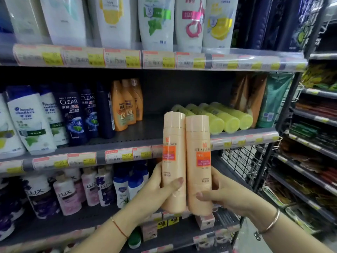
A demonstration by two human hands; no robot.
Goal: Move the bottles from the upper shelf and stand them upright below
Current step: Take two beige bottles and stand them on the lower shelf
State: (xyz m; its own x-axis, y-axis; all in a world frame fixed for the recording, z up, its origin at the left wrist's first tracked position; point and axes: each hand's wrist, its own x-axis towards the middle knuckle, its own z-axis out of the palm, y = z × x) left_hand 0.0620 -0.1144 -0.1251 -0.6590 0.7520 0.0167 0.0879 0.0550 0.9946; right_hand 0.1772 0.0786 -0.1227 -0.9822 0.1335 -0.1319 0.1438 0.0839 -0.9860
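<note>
Head view: left hand (158, 189) grips 1 peach bottle (173, 161); right hand (224, 196) grips a 2nd peach bottle (198, 165). Both upright, touching, held in front of the middle shelf edge (118, 156). Step judged: carrying down. Next: find a bare spot on the lower shelf (73, 225), set bases flat.

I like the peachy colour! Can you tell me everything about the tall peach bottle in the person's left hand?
The tall peach plastic bottle is a smooth, slightly glossy cylinder with a matching peach cap on top and an orange and pink label on its front. It is held upright in the air before the shelves. The left hand wraps its lower part, thumb across the front. Its side presses against a matching peach bottle.
</note>
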